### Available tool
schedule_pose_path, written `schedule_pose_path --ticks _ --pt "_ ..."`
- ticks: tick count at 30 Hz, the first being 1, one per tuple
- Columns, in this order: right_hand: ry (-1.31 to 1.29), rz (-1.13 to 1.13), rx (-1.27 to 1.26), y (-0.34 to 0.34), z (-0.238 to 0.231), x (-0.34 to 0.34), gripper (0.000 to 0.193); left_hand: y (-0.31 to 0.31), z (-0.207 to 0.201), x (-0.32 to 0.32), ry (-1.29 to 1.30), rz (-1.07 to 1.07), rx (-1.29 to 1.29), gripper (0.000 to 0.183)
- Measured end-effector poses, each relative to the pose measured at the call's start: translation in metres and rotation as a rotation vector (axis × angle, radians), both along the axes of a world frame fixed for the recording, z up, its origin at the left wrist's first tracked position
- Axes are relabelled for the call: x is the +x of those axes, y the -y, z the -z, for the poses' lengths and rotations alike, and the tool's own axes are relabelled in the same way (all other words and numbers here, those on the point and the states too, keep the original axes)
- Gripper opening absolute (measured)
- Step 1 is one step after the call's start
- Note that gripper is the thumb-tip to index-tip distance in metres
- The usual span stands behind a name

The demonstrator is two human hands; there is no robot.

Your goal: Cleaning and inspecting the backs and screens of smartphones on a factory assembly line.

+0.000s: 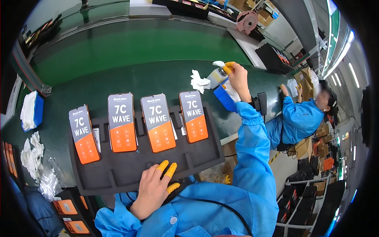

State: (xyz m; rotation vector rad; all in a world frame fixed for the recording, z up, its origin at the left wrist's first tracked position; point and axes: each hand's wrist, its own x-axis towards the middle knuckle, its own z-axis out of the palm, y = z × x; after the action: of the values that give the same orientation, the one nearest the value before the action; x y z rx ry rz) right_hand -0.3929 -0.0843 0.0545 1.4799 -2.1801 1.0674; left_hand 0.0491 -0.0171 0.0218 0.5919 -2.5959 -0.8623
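Several smartphones with grey-and-orange screen films lie in a row on a black foam tray (138, 173); the leftmost phone (85, 134) is tilted, and the rightmost phone (193, 117) sits near the tray's right side. My left hand (154, 187) rests at the tray's near edge, fingers spread and holding nothing, with yellow finger cots on. At the far right, my right hand (237, 77), also in yellow cots, pinches a small white wipe (218, 63) at the top of a translucent bottle (216, 79). The fingers partly cover the bottle's top.
Beside the bottle are a crumpled white tissue (200, 81) and a blue box (225, 98) of wipes. Another blue box (38, 111) and crumpled tissues (32, 156) lie at left. A green conveyor (138, 41) runs behind. A co-worker (302, 118) sits at right.
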Motion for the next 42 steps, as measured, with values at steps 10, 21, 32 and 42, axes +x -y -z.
schedule_pose_path --ticks 10,21,32,42 --pt "0.071 0.1 0.233 0.005 -0.023 0.009 0.02 0.001 0.011 -0.01 0.068 0.033 -0.092 0.032" --pt "-0.025 0.09 0.214 -0.002 -0.016 0.003 0.019 0.019 -0.003 0.023 0.125 -0.151 -0.105 0.033" --pt "-0.147 0.032 0.179 0.003 -0.007 -0.001 0.017 0.004 -0.003 -0.011 0.131 -0.016 -0.123 0.06" --pt "0.069 -0.465 0.071 0.002 0.019 0.141 0.019 -0.005 0.02 -0.043 0.324 -0.174 -0.236 0.067"
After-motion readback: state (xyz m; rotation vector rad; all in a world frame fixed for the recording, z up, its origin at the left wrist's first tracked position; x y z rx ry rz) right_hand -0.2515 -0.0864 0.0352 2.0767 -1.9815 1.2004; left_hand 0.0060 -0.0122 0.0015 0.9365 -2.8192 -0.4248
